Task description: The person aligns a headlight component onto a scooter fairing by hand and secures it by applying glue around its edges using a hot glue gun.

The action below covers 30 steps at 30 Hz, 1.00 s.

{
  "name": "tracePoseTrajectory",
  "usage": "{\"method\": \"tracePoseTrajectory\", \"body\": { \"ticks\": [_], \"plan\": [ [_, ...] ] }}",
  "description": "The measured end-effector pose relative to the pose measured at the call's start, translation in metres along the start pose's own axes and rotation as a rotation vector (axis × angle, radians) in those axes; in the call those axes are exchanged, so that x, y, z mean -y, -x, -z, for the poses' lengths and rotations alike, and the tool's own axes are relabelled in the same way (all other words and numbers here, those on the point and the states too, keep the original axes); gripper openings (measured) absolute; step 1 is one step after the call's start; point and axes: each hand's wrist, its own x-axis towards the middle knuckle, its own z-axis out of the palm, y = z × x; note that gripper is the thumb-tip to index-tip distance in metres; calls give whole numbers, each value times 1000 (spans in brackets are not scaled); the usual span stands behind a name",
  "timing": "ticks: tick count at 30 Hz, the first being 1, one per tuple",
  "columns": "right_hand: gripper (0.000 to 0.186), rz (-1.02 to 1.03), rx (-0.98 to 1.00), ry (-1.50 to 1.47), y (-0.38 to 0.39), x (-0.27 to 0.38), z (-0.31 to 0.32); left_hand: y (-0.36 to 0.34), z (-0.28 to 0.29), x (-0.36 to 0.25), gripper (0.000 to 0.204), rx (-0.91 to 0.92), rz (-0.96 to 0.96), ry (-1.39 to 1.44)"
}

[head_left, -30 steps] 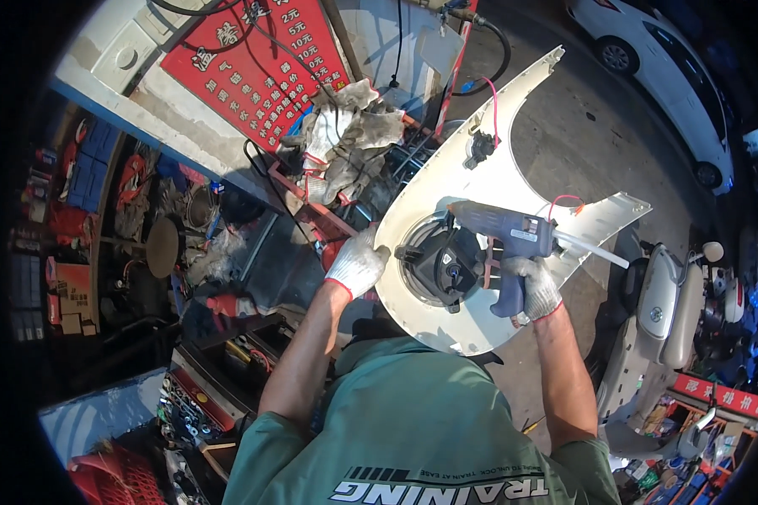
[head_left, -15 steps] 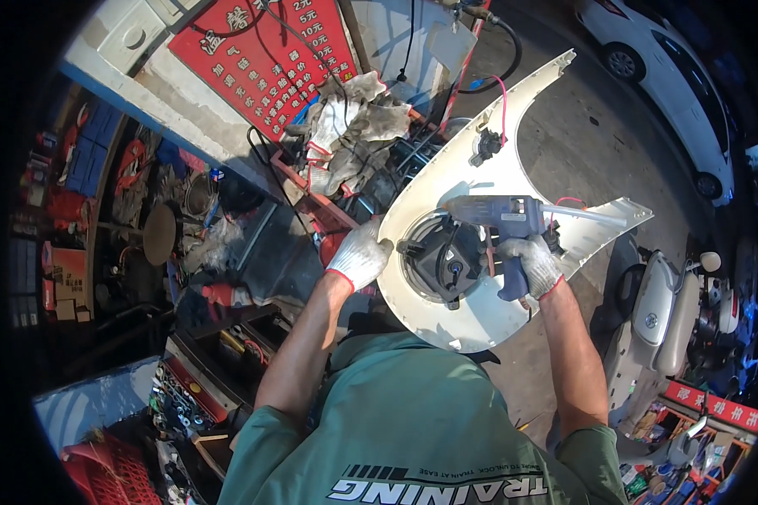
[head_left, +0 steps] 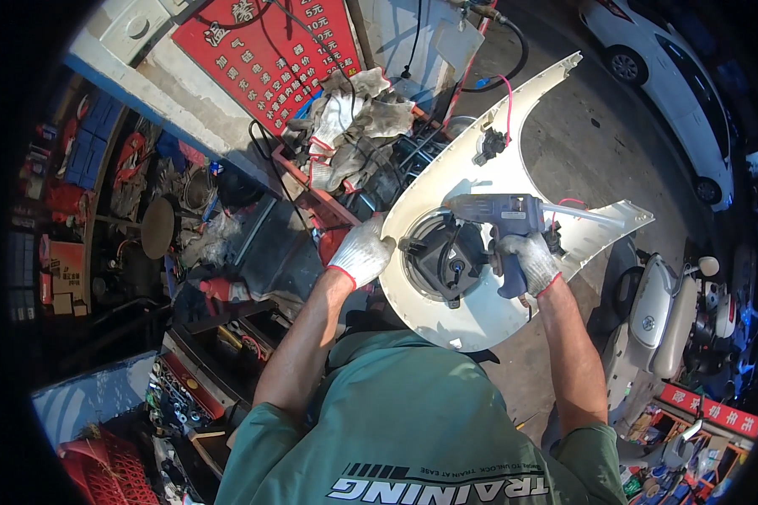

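Note:
A cream-white plastic scooter panel [head_left: 488,326], with two long curved arms and a round opening, is in front of my body. Inside that opening sits a black lamp housing [head_left: 446,261] with wires. My gloved left hand [head_left: 366,251] grips the panel's left rim, fingers closed over the edge. In my gloved right hand [head_left: 527,259] is a blue hot glue gun [head_left: 501,210], its nozzle pointing left over the top of the opening. A clear glue stick [head_left: 585,215] sticks out of its rear. My right fingers wrap the handle; the nozzle's contact with the housing cannot be made out.
Worn work gloves [head_left: 345,130] lie heaped on a red metal frame [head_left: 312,198] beyond my left hand. Cluttered shelves and an open toolbox [head_left: 206,370] are at left. A parked scooter [head_left: 653,311] stands at right, a white car [head_left: 674,93] farther off.
Little differs. The view has shifted slightly, and both hands keep their grip on the panel and the glue gun.

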Motion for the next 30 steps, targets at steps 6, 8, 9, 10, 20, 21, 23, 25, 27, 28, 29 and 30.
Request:
{"method": "tracePoseTrajectory", "body": {
  "ticks": [6, 8, 9, 10, 20, 21, 23, 25, 27, 28, 29, 30],
  "plan": [
    [23, 3, -26, 52, -1, -1, 1, -1, -1, 0, 41, -10, -15, 18],
    [31, 65, -82, 8, 2, 0, -5, -1, -2, 3, 41, -12, -17, 45],
    [31, 65, -83, 10, 1, -1, -2, -2, -2, 3, 41, -10, -15, 33],
    [34, 64, -72, 54, -1, -4, 5, -2, -2, 4, 40, -8, -13, 21],
    [43, 92, -89, 173, -2, -13, 7, -4, -5, 11, 40, -17, -49, 5],
    [43, 92, -90, 173, -6, -19, 10, -4, -5, 11, 40, -15, -50, -10],
    [39, 132, -29, 152, -14, -33, 20, -4, -4, 8, 39, -9, -55, -26],
    [36, 127, -16, 182, -16, -36, 23, -2, -2, 4, 39, -10, -67, -22],
    [33, 122, -2, 212, -14, -33, 19, -2, -2, 4, 39, -10, -55, -13],
    [31, 94, -27, 177, -12, -29, 13, -2, -2, 4, 39, -12, -43, -4],
    [29, 65, -53, 142, -9, -24, 8, -1, -2, 4, 39, -12, -41, -4],
    [29, 66, -54, 141, -6, -20, 5, -1, -2, 3, 39, -7, -41, 4]
  ]
}}
